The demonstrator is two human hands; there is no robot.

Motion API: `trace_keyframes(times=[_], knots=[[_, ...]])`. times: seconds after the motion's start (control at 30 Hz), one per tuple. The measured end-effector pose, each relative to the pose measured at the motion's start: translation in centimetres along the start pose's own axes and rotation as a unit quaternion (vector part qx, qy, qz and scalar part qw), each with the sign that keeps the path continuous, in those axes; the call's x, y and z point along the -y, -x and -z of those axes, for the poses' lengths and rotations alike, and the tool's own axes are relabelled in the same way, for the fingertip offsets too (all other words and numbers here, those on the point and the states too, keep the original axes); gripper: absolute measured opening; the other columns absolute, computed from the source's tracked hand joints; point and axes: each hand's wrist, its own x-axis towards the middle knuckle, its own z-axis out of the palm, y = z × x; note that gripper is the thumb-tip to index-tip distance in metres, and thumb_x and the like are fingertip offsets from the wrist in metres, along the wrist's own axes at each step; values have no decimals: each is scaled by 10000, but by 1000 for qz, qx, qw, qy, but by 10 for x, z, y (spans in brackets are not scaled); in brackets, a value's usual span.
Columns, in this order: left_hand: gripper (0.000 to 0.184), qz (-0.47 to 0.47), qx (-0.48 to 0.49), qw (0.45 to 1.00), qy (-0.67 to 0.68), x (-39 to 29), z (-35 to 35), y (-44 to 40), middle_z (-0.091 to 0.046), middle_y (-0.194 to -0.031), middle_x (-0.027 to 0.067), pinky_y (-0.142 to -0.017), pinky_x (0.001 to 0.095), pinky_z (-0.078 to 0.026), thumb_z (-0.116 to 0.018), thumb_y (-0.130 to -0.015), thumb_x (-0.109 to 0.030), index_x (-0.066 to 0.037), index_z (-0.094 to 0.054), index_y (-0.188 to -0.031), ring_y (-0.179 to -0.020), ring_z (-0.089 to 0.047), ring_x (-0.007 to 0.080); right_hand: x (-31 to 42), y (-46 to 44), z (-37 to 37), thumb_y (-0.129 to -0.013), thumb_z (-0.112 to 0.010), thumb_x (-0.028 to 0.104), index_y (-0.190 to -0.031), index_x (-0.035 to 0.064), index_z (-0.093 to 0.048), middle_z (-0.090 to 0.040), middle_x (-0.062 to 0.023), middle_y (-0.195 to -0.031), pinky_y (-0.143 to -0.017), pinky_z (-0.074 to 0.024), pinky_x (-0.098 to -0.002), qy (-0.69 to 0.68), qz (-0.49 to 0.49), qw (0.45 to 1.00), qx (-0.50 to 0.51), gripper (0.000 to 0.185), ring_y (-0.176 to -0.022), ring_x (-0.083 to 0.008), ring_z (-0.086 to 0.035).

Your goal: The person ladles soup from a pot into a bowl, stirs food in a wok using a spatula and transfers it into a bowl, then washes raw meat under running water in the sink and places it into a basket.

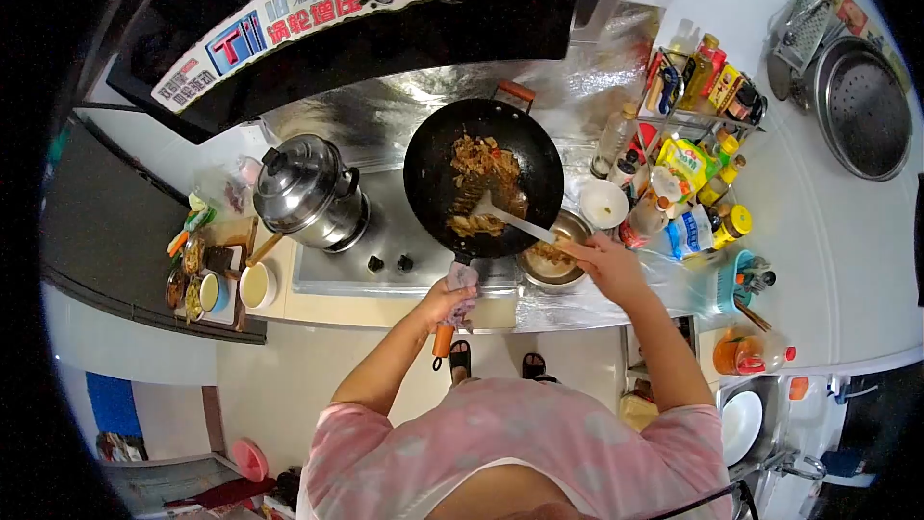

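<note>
A: Where to look for the black wok (433, 154)?

B: Straight ahead, at twelve o'clock from the feet, over the steel stove (385, 221). Flanked at nine o'clock by a lidded steamer pot (310, 195), and between three and four by a white bowl (603, 204) on the foil-covered tabletop (577, 306).

A: And which step in hand?

B: Probably stir-frying, well along to judge by the browned food (486, 159) heaped inside. Seems to be working the lower part of the heap with a wok spatula (520, 221). Cannot tell about any flame beneath.

A: How about the left grip (448, 303)?

B: Wrapped round the wok handle (443, 339) through a crumpled cloth (462, 279), just above the bare orange end.

A: And the right grip (608, 268)?

B: Closed on the handle end of the spatula, beside the metal bowl (575, 221) at four o'clock from the wok. Cannot make out every finger.

A: Next move?

B: Would seem to call for sliding the blade under the heap and turning it gently, while bracing the wok from the left.

A: Pointing which way?

B: For the wok, handle-first toward six, leaning slightly to seven; opposite, between twelve and one, a small wooden helper handle (517, 91). Lengthwise, then, nearly twelve to six. For the spatula, blade-first toward ten, lengthwise from ten to four.
</note>
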Motion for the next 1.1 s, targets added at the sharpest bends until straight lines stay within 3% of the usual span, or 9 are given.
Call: trace_keyframes(times=[0.07, 0.23, 0.37, 0.47, 0.6, 0.63, 0.87, 0.97, 1.1], knots=[[261, -21, 6, 1000, 11, 0, -20, 3, -576, -828, 5, -558, 270, -480, -671, -806, -203, -89, -545, -1004, -711, -552, 109, -18, 16, 21, -803, -575, 160, -1148, 280, -572, -530, -69, -884, -602, -477, -382, 32, -11, 999, 18, 365, -729, -256, -585], [263, -12, 11, 1000, -3, 9, -52, 1, -577, -839, 15, -565, 266, -480, -658, -816, -194, -83, -532, -1019, -717, -552, 109, -35, 15, 31, -806, -600, 192, -1193, 275, -546, -515, -52, -890, -584, -471, -369, -8, -35, 995, -91, 399, -699, -257, -581], [275, -49, 0, 998, -27, 27, -64, -2, -588, -873, 26, -613, 284, -496, -653, -820, -195, -76, -533, -1036, -745, -571, 128, -47, 1, -7, -811, -595, 130, -1180, 215, -563, -501, -88, -898, -644, -450, -355, -75, -82, 987, -117, 380, -755, -270, -558], [281, -39, 28, 999, -18, 40, -63, -9, -595, -889, 29, -661, 289, -499, -651, -820, -201, -74, -537, -1044, -755, -581, 139, -51, 17, -15, -809, -602, 167, -1196, 274, -542, -510, -76, -920, -617, -479, -385, -86, -90, 989, -83, 405, -758, -278, -586], [262, -75, -4, 997, -26, 47, -71, -8, -590, -858, 24, -643, 284, -496, -650, -818, -206, -78, -538, -1018, -740, -574, 129, -62, 69, -16, -815, -584, 131, -1193, 265, -539, -516, -111, -1036, -664, -494, -383, -107, -63, 991, -56, 404, -829, -284, -592], [253, -86, -3, 995, -44, 49, -68, -9, -588, -847, 22, -634, 282, -494, -647, -819, -202, -79, -537, -1011, -732, -570, 125, -54, 73, 2, -814, -585, 131, -1177, 255, -551, -529, -92, -1051, -668, -495, -378, -88, -103, 991, -11, 385, -850, -279, -593], [192, -118, 23, 992, -27, 68, -60, -23, -561, -794, 16, -614, 275, -476, -602, -850, -169, -67, -521, -991, -692, -538, 117, -67, 58, -16, -812, -590, 127, -1181, 235, -552, -514, -83, -915, -650, -464, -367, -67, -131, 986, -82, 386, -782, -287, -569], [187, -139, 3, 989, -46, 72, -60, -27, -564, -799, 17, -616, 279, -477, -595, -853, -152, -57, -520, -996, -708, -543, 117, -66, 70, -16, -835, -568, 174, -1145, 238, -569, -544, -74, -1019, -669, -496, -390, -38, -146, 988, -24, 317, -829, -288, -592], [208, -147, -4, 989, -24, 75, -63, -30, -573, -806, 20, -611, 274, -477, -597, -847, -118, -46, -514, -1025, -703, -553, 117, -70, 91, -9, -832, -567, 167, -1139, 221, -575, -532, -93, -952, -659, -477, -394, -85, -143, 986, -27, 312, -793, -305, -575]])
